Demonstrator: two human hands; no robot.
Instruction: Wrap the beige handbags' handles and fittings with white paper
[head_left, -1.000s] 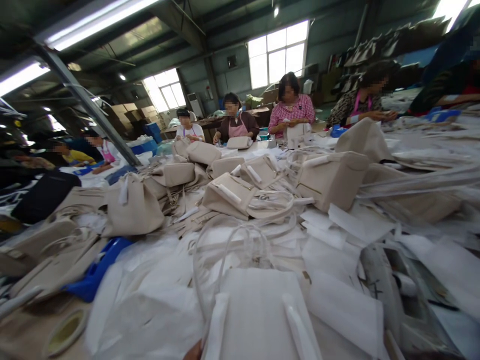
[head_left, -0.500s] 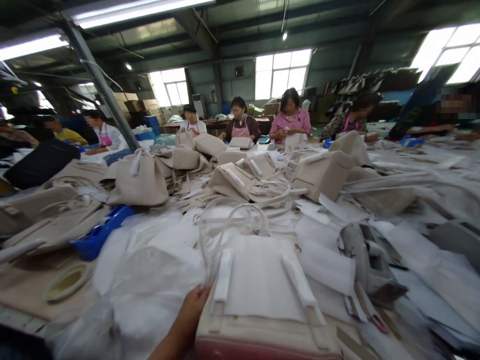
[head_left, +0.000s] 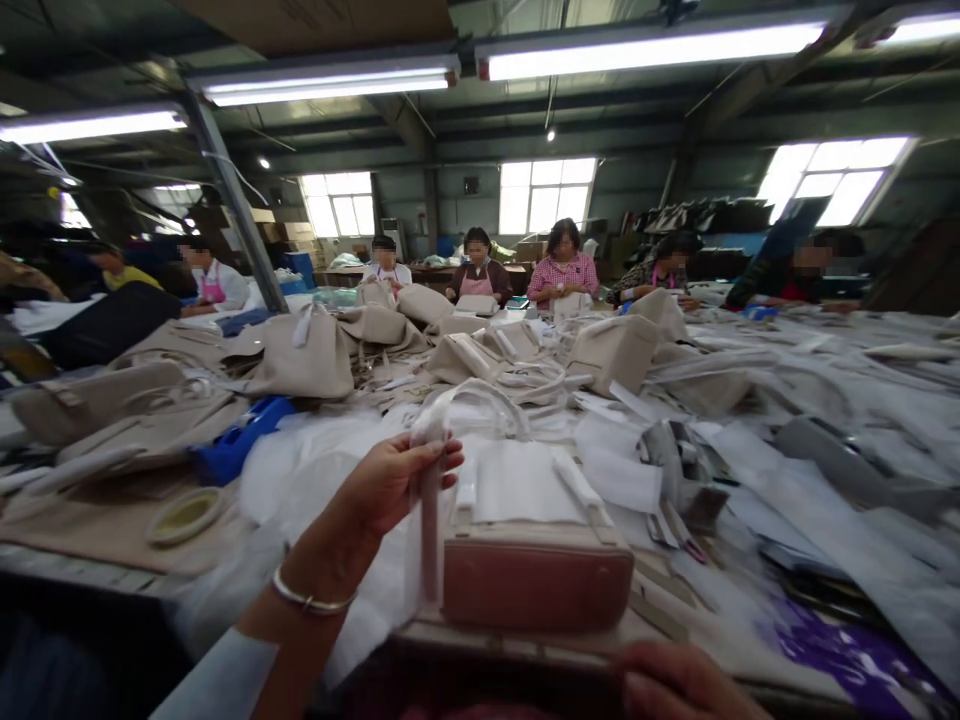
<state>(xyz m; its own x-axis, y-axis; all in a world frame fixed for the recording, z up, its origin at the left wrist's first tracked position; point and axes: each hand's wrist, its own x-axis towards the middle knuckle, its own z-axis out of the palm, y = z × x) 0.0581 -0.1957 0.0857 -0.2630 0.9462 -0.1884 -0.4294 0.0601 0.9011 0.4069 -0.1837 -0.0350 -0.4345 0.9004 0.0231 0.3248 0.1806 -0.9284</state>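
My left hand (head_left: 394,480) is closed around a long strap (head_left: 430,540) covered in clear film, which hangs down beside a handbag. That beige handbag lies on the table with its reddish-pink base (head_left: 536,590) turned toward me. A white foam sheet (head_left: 521,482) covers its upper face, and white wrapping (head_left: 577,480) sleeves the handle tabs. At the bottom right my right hand (head_left: 679,680) is partly in view by the table's near edge. It is blurred, and whether its fingers hold anything is hidden.
Beige bags (head_left: 307,355) are heaped across the table. A blue tape dispenser (head_left: 244,440), a tape roll (head_left: 184,515), a grey dispenser (head_left: 682,470) and purple plastic (head_left: 840,650) lie around the handbag. Several co-workers sit along the far side, one in a checked shirt (head_left: 562,275).
My left hand has risen from the handbag's left side and now holds the strap. My right hand has come into view. The camera view has shifted, showing more of the handbag's base.
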